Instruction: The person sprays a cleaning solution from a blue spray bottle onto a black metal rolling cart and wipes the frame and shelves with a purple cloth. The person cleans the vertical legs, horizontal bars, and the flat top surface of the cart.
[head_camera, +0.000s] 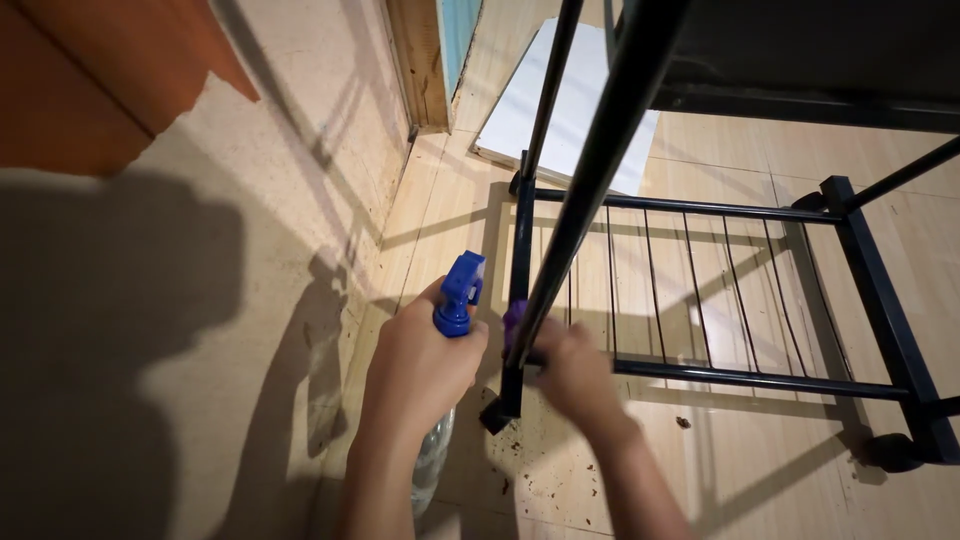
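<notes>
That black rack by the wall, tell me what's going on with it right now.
A person crouches over the black metal rack, which stands on a pale wood-look floor close to the wall. The left hand holds a clear spray bottle with a blue trigger head, pointed toward the rack's front leg. The right hand presses something small and purple against that leg. Dark crumbs lie scattered on the floor beneath the hands.

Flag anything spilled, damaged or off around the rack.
Dark brown crumbs are scattered on the wooden floor below the black metal rack, near its front leg; one larger speck lies apart. The left hand holds a blue-topped spray bottle; the right hand presses something purple against the leg.
</notes>
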